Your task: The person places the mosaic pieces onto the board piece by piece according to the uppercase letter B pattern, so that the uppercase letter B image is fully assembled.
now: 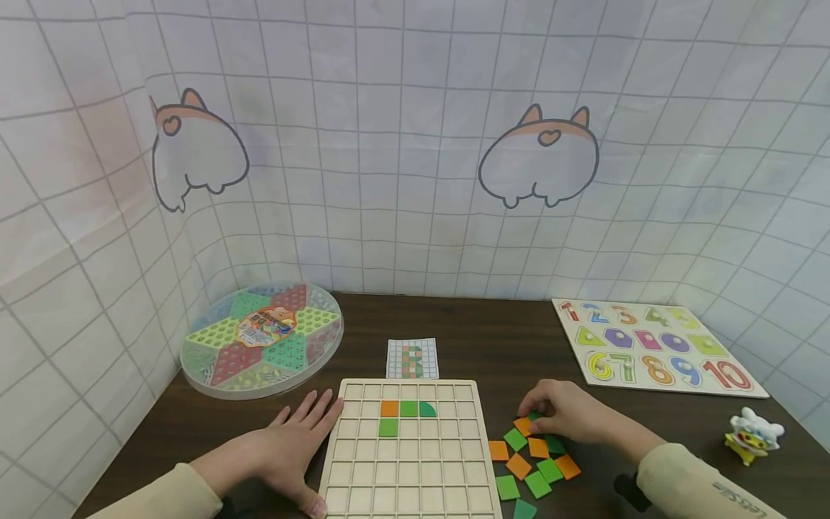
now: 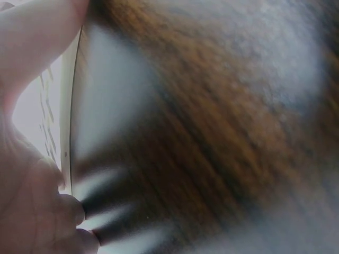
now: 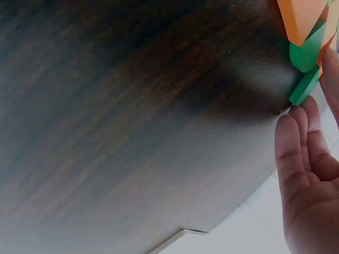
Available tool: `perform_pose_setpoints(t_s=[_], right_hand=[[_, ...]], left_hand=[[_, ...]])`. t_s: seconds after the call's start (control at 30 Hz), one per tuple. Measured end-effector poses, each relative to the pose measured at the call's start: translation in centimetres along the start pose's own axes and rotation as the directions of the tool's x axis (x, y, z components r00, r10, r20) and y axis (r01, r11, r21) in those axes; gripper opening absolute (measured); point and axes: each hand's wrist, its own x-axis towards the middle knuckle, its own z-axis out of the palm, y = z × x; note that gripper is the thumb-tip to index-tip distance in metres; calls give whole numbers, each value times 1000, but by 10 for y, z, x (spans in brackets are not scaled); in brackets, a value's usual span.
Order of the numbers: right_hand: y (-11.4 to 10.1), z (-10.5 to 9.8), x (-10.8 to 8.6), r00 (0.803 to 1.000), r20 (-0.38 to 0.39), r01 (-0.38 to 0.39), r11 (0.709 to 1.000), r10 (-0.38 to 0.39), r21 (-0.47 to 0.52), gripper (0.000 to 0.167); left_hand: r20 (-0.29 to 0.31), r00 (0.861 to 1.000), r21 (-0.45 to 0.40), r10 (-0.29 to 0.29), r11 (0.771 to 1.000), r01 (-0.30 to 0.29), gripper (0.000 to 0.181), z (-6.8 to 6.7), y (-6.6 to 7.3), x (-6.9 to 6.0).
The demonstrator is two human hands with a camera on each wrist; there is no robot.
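Observation:
A pale wooden grid board (image 1: 408, 450) lies on the table, bearing an orange square tile (image 1: 389, 409), two green square tiles (image 1: 408, 409) and a dark green quarter-round tile (image 1: 427, 409). My left hand (image 1: 285, 450) rests on the board's left edge, fingers spread; in the left wrist view the palm and finger parts show. My right hand (image 1: 567, 412) is at the far end of a loose tile pile, thumb and forefinger touching an orange tile (image 1: 523, 427). In the right wrist view its fingertips lie by a tilted green tile (image 3: 305, 87); whether they pinch anything is unclear.
Loose orange and green tiles (image 1: 537, 484) lie right of the board. A printed pattern card (image 1: 412, 359) sits behind it. A round Chinese checkers set (image 1: 262, 342) stands back left, a number puzzle board (image 1: 655, 349) back right, and a small figurine (image 1: 752, 435) far right.

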Motion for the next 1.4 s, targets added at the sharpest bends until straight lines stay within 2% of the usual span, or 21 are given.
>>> perform_pose_setpoints(t_s=[0.33,0.6,0.8,0.97,1.07,1.27,1.4], right_hand=[[-1,2,0,1000,-10,-24,1000,24,4,8],[-2,1,-2,999,-2,-34,999,34,13,13],[-2,1,-2,1000,0,-27,1000,27,15,16],[-1,0,-3,999,7,-31,999,31,19,20],[-1,1,-3,999,6,-42,999,42,17,21],[-1,3,-2,999,-5,-38,999,38,3,22],[-2,2,-5,999,-8,-41,999,41,2,23]], left_hand=[[15,1000,9,-2,1000,1,149,-3,3,-3],[17,1000,2,-7,1000,7,149,-5,4,-3],[45,999,6,-6,1000,6,146,-15,18,-12],[61,997,-9,-43,999,43,143,-26,35,-20],[66,997,-3,-37,999,37,145,-24,32,-19],[28,1000,-10,-2,1000,2,148,-12,13,-9],[30,1000,2,0,1000,0,148,-10,11,-7]])
